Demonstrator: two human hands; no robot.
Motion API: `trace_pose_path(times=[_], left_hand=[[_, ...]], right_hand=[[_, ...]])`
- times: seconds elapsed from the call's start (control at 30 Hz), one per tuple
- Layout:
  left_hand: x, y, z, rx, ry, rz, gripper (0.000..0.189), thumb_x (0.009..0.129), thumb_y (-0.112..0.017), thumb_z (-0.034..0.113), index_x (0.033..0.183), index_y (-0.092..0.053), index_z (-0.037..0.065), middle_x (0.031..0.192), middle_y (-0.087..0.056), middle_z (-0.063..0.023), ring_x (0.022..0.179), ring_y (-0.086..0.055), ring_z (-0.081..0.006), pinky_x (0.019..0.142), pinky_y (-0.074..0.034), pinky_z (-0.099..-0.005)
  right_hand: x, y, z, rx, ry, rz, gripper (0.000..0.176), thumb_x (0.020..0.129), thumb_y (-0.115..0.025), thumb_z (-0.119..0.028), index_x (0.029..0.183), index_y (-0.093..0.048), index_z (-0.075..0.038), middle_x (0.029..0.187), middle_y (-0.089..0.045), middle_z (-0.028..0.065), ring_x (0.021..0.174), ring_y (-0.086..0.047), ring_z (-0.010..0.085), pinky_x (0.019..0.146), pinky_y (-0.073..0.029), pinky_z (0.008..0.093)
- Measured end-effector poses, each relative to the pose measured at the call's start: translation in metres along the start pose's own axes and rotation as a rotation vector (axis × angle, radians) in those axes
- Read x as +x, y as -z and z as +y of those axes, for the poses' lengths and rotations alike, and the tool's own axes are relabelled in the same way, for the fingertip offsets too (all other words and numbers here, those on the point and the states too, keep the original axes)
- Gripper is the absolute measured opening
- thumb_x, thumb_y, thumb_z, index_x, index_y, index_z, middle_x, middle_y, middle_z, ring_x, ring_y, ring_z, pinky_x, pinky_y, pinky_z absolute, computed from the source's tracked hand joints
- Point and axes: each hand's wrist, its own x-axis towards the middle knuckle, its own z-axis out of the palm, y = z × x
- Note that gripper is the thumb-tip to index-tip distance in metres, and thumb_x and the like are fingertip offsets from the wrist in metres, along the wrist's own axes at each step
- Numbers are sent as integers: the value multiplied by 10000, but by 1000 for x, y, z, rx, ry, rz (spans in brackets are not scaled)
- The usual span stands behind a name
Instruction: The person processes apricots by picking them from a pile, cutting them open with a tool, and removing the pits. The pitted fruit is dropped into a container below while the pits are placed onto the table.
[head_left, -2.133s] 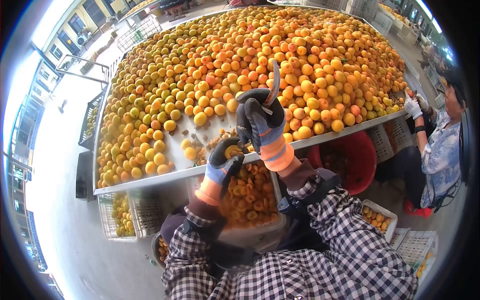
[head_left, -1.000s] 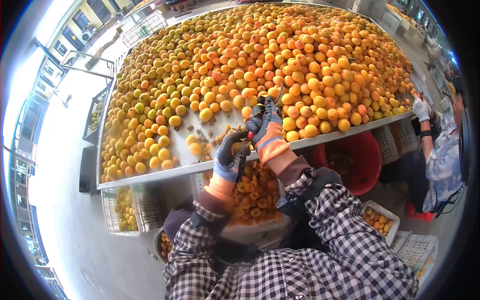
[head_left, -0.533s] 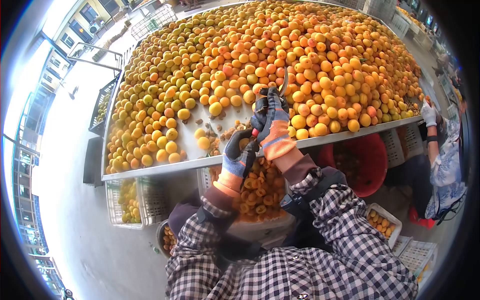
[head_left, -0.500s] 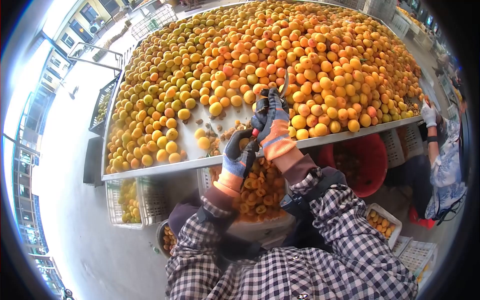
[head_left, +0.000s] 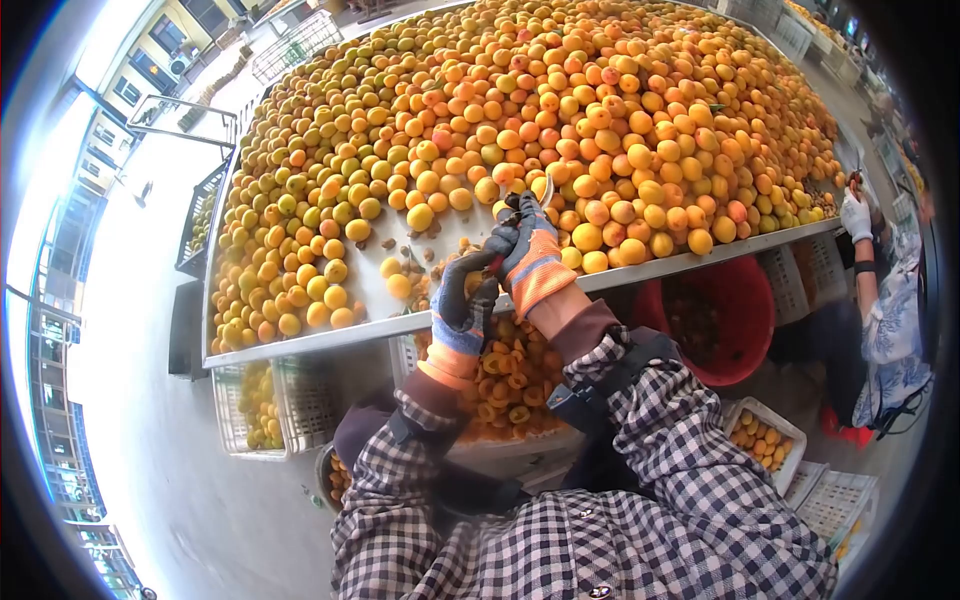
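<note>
Both hands wear orange and blue gloves with black fingers. My right hand (head_left: 530,250) is closed around a curved knife, whose blade (head_left: 546,190) points up over the apricots. Just left of it, my left hand (head_left: 463,305) is closed, with its fingertips close against the right hand; whatever it holds is hidden. Both are above the front edge of a metal table (head_left: 390,327) heaped with yellow and orange apricots (head_left: 640,155). Small brown pits lie on the bare metal. Below the hands, a container holds opened apricot halves (head_left: 515,375).
A red tub (head_left: 715,320) stands under the table at right. White crates (head_left: 300,405) with fruit are below left, and another crate (head_left: 765,440) is at lower right. A co-worker's gloved hand (head_left: 857,215) is at the table's right edge.
Both my hands have shifted slightly left in the view. The right hand and knife are a little lower. The co-worker's hand has moved slightly, with a small fruit-coloured item near its fingertips.
</note>
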Motion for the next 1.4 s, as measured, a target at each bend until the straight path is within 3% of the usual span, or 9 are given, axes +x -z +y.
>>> trace_pose_path(times=[0.37, 0.43, 0.5, 0.57, 0.83, 0.9, 0.97, 1.1, 1.4], left_hand=[[4, 4, 8, 64, -112, -17, 371, 909, -624, 207, 1208, -549, 1, 1108, -616, -84, 904, -593, -142, 811, -481, -267], [7, 5, 6, -88, 70, -97, 440, 891, -663, 255, 1229, -540, 2, 1128, -607, -76, 928, -579, -131, 823, -474, -261], [11, 6, 12, -165, 82, -104, 471, 890, -671, 276, 1246, -534, 1, 1130, -604, -66, 931, -573, -122, 826, -474, -261], [11, 10, 14, -76, 40, -102, 458, 904, -650, 266, 1258, -527, 3, 1130, -600, -64, 932, -574, -120, 831, -474, -262], [9, 16, -23, -278, 393, 209, 240, 954, -583, 258, 888, -661, 41, 665, -568, 28, 553, -500, -54, 493, -381, -208], [13, 19, -28, -203, 365, 176, 257, 949, -591, 258, 869, -671, 27, 686, -606, 14, 566, -510, -57, 499, -385, -211], [21, 22, -24, -247, 602, 144, 249, 919, -647, 222, 920, -691, -23, 747, -675, -33, 596, -522, -71, 554, -420, -231], [23, 30, -39, 108, 510, -12, 333, 872, -702, 263, 989, -675, -49, 835, -708, -132, 722, -639, -152, 675, -492, -277], [9, 99, 48, 63, 356, -612, 253, 812, -721, 89, 1060, -685, 51, 967, -713, -95, 864, -667, -148, 781, -516, -276]], right_hand=[[-17, -13, -1, 62, -39, 23, 270, 971, -504, -396, 846, -470, -159, 580, -360, -25, 419, -275, 110, 369, -246, 243], [-26, -26, -3, -42, 28, 113, 297, 975, -497, -375, 783, -457, -152, 544, -360, -32, 390, -270, 108, 361, -245, 241], [-30, -30, -5, -88, 109, -18, 234, 954, -543, -379, 894, -532, -153, 636, -445, -28, 409, -293, 110, 377, -231, 248], [-36, -34, -5, -113, 102, -69, 308, 975, -494, -379, 766, -457, -155, 531, -369, -47, 369, -286, 93, 348, -243, 230], [-22, -35, 2, -53, 203, -208, 243, 951, -559, -359, 836, -544, -146, 591, -425, -41, 428, -302, 94, 398, -228, 242], [-20, -36, 2, -175, 300, -105, 244, 947, -569, -347, 830, -549, -134, 560, -455, -35, 399, -347, 97, 371, -247, 247], [-15, -32, -1, -368, 456, -240, 230, 938, -588, -333, 853, -562, -120, 553, -492, -18, 362, -391, 107, 329, -278, 264], [-15, -30, -4, -469, 578, -313, 183, 949, -579, -253, 897, -582, -77, 535, -491, 1, 335, -398, 112, 290, -297, 259], [-32, -26, -20, -575, 466, -305, 184, 964, -546, -226, 973, -587, -47, 551, -488, 7, 326, -372, 95, 281, -287, 243]])
